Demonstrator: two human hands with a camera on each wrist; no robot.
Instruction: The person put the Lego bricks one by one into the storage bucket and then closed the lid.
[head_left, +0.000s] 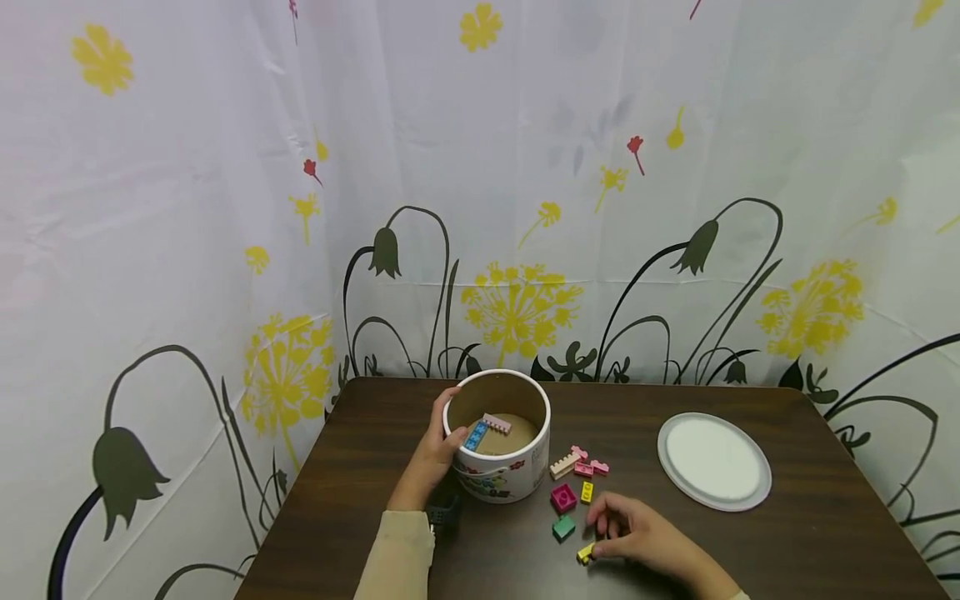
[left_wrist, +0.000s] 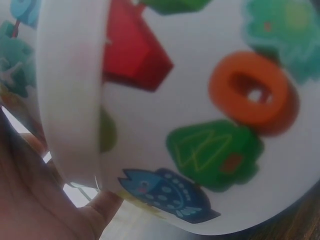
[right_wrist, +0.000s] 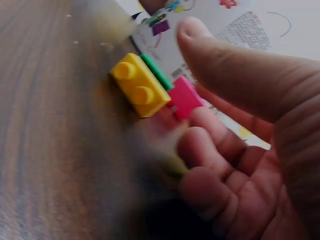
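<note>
My left hand point(head_left: 435, 458) grips the rim of a white round tub point(head_left: 498, 479) with printed pictures, tilted slightly toward me. In the left wrist view the tub's printed wall point(left_wrist: 145, 150) fills most of the frame. Inside the tub lie a blue brick point(head_left: 476, 436) and a pale pink brick point(head_left: 497, 423). By the tips of my right hand point(head_left: 637, 533) sits a yellow toy brick point(right_wrist: 140, 85) with two studs showing. In the right wrist view the thumb and loosely bent fingers stand apart, with nothing between them.
Beside the tub are a magenta brick point(head_left: 563, 498), a green brick point(head_left: 563, 527), another yellow brick point(head_left: 587, 492), a cream brick point(head_left: 564, 465) and several pink ones point(head_left: 584, 469). A white round lid point(head_left: 716, 461) lies at the right of the dark wooden table point(head_left: 825, 517). A flowered curtain point(head_left: 562, 167) hangs behind.
</note>
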